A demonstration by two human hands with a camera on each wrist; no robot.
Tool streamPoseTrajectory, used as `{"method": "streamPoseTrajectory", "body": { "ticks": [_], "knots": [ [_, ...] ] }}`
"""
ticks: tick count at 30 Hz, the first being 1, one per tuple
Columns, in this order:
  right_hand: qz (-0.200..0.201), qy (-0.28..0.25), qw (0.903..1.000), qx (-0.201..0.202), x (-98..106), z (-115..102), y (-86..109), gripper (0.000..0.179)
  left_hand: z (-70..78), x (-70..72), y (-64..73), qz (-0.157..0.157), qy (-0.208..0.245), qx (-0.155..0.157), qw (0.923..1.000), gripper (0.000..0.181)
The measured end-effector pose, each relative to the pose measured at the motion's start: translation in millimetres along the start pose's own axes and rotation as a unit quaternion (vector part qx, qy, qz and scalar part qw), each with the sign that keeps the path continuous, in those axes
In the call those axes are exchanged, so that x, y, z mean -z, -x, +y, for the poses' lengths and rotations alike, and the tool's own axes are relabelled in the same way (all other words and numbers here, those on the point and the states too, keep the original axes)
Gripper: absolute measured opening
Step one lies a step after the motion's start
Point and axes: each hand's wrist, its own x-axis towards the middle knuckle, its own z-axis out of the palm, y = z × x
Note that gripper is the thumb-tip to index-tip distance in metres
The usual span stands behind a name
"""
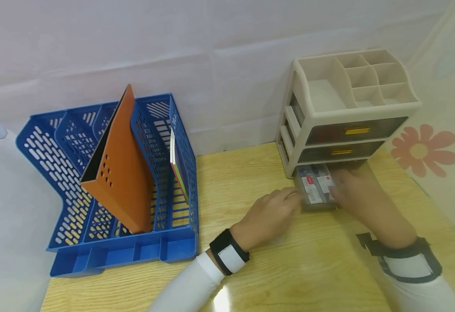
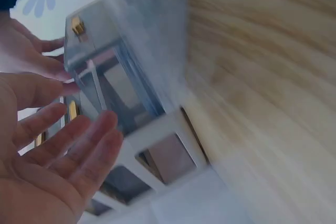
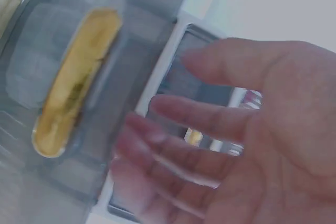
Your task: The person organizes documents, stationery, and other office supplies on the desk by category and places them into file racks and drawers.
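The bottom drawer [image 1: 321, 209] of a cream desktop organizer [image 1: 309, 130] is pulled out. Inside it lie small packages with white labels [image 1: 311, 190]. My left hand [image 1: 270, 214] is beside the drawer's front left corner; its fingers are loosely bent with nothing in them in the left wrist view. Blurred by motion, my right hand [image 1: 361, 199] is over the drawer's right side. In the right wrist view that hand [image 3: 210, 145] has its fingers spread and holds nothing, near the drawer's yellow handle [image 3: 76, 82]. Contact between fingers and drawer is unclear.
A blue perforated file rack [image 1: 122, 255] stands on the left with an orange folder [image 1: 124, 173] and thin booklets [image 1: 178, 169] in it. Two dark upper drawers [image 1: 357, 131] of the organizer are closed. White cloth [image 1: 231, 86] hangs behind the wooden table [image 1: 243, 173].
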Motion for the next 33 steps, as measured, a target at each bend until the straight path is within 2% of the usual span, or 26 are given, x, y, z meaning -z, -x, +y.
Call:
{"method": "streamPoseTrajectory", "body": {
  "ticks": [2, 4, 8, 11, 16, 20, 25, 29, 33],
  "knots": [
    [0.008, -0.019, 0.9997, -0.012, 7, -7, 4.9, 0.031, -5.2, 3.3, 7.9, -0.007, 0.012, 0.021, 0.9997, 0.027],
    [0.03, -0.031, 0.9991, 0.003, 12, -15, 7.7, 0.03, -9.8, 7.4, 15.7, -0.023, 0.02, 0.046, 0.9985, 0.032],
    [0.087, -0.037, 0.9928, 0.073, 16, -29, 8.9, 0.031, -18.5, 12.5, 30.8, -0.058, 0.022, 0.086, 0.9944, 0.045],
    [0.122, -0.042, 0.9858, 0.107, 16, -38, 9.7, 0.033, -23.8, 14.5, 42.3, -0.078, 0.016, 0.102, 0.9916, 0.048],
    [0.137, -0.065, 0.9795, 0.133, 7, -51, 12.0, 0.033, -28.8, 17.2, 57.7, -0.094, 0.011, 0.118, 0.9885, 0.05],
    [0.134, -0.079, 0.9689, 0.193, -5, -61, 11.0, 0.04, -29.0, 19.9, 66.3, -0.104, 0.005, 0.124, 0.9867, 0.05],
    [0.082, -0.086, 0.9569, 0.265, -18, -74, 10.8, 0.053, -26.5, 25.8, 76.0, -0.124, 0.006, 0.128, 0.984, 0.049],
    [0.029, -0.079, 0.9568, 0.278, -26, -79, 11.9, 0.062, -24.3, 28.0, 84.4, -0.145, -0.002, 0.119, 0.9821, 0.051],
    [0.007, -0.048, 0.9566, 0.287, -37, -80, 12.2, 0.057, -21.6, 29.5, 93.4, -0.17, 0.001, 0.114, 0.9789, 0.061]
  ]
}}
